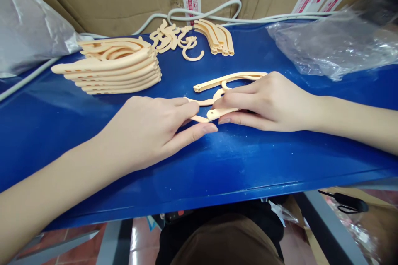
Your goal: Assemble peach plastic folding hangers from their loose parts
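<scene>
My left hand (155, 128) is closed on a cream plastic hanger arm (199, 119), most of it hidden by the fingers. Its tip meets the holed end of another hanger arm (220, 113), pinched in my right hand (267, 103). Just behind the fingertips, a thin cream piece with a curved end (203, 102) spans from one hand to the other; I cannot tell which hand touches it. A further cream hanger arm (230, 78) lies on the table beyond my right hand, partly covered by it.
On the blue table (248, 161) stand a stack of folded cream hangers (118, 74), a pile of loose hooks (169, 35) and several hanger arms (214, 35). Clear plastic bag (332, 45) at right, silvery bag (31, 25) at left. White cable (273, 18) runs before cardboard boxes (102, 0).
</scene>
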Motion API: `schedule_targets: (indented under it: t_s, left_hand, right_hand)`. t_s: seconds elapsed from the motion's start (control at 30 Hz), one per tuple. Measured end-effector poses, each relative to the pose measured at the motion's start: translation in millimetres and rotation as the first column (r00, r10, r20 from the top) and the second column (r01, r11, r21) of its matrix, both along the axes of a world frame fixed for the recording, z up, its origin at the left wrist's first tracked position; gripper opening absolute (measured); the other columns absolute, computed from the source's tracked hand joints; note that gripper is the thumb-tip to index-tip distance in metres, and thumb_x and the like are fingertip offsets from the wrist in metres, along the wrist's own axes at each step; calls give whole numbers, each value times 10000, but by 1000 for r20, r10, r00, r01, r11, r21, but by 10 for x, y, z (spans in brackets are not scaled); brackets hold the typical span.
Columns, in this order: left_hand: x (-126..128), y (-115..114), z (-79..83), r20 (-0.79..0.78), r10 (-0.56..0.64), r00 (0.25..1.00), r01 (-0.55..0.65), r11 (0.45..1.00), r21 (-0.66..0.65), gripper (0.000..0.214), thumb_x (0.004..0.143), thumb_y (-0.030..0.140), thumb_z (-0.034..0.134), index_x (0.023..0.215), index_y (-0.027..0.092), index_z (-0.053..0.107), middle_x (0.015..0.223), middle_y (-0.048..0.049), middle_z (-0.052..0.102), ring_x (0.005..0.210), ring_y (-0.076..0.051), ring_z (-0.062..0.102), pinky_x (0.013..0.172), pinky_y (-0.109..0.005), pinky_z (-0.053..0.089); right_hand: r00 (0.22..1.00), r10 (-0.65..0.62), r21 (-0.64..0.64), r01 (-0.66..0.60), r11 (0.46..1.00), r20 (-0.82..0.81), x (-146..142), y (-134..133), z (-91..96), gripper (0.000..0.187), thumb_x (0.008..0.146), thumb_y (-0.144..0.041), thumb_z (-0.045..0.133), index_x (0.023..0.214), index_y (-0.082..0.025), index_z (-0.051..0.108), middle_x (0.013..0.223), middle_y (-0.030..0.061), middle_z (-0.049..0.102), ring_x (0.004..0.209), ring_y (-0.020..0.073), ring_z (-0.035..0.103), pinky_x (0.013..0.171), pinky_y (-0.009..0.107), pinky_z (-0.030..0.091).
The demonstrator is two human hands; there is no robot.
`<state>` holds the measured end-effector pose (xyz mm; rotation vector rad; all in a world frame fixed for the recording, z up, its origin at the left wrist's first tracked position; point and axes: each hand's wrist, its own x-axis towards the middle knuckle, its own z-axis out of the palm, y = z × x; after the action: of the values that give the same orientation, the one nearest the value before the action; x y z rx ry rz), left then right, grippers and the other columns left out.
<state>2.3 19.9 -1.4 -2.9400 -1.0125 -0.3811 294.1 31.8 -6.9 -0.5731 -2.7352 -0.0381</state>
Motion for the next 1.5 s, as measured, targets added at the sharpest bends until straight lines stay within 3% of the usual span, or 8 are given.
schedule_targets:
  t_s: [0.17,0.37,0.6,0.73,1.07,1.27,1.33,1.5]
  left_hand:
    - [-14,-3,-42,24,0,1000,1,1000,-6,789,1213,732,174,941,256,741,744,-9,686,593,-177,592,556,-319,316]
    - [-20,-5,-29,42,-31,999,31,999,11,646,1226,597,295,937,250,757,692,9,623,558,-158,562,527,-313,295]
    - [-34,4,-72,76,-48,996,43,997,72,591,1252,547,280,978,253,713,816,7,757,665,-190,671,586,-310,352]
    - [-34,11,-82,67,-28,997,22,995,94,547,1251,515,278,985,255,679,742,18,704,614,-190,632,577,-308,326]
    - [-5,7,-42,28,33,999,-34,999,9,629,1217,583,210,1003,256,704,722,-4,688,605,-197,604,583,-318,339]
    - [33,1,49,-9,57,998,-57,998,-14,548,1191,517,241,987,257,678,751,-13,694,570,-188,529,564,-321,294]
    - [57,-8,107,-77,85,993,-92,992,-83,498,1168,504,277,959,253,652,771,-24,697,596,-194,551,571,-321,297]
    - [76,-11,130,-71,88,994,-96,989,-116,532,1166,532,243,960,257,648,837,-36,740,646,-203,607,584,-322,308]
  right_hand:
    - [999,-24,-16,24,1000,29,-3,1,9,538,1272,-511,315,1286,-192,748,1003,45,835,776,169,696,693,314,432]
    - [999,-20,-25,21,999,26,4,0,6,551,1273,-519,304,1293,-191,746,1025,58,854,807,173,731,707,309,460]
    - [1000,-5,-20,6,1000,24,14,-2,10,517,1276,-494,328,1250,-184,741,1036,48,853,792,159,723,708,294,455]
    - [1000,-4,-21,5,1000,13,14,6,3,515,1271,-495,348,1239,-179,753,1022,58,854,791,172,724,711,300,462]
    - [1000,10,8,-10,1000,7,15,-5,12,478,1273,-471,357,1267,-183,739,1048,53,858,806,170,726,717,299,468]
    - [999,-23,10,23,1000,24,11,-2,-1,496,1269,-490,345,1256,-186,737,1018,54,849,841,190,755,715,314,472]
    - [999,-36,-1,36,999,30,14,-4,1,505,1268,-509,342,1246,-194,736,1025,52,846,871,196,770,722,318,474]
    - [999,-35,-22,36,999,34,21,-6,20,482,1265,-506,359,1277,-203,734,1072,56,856,890,203,783,734,327,486]
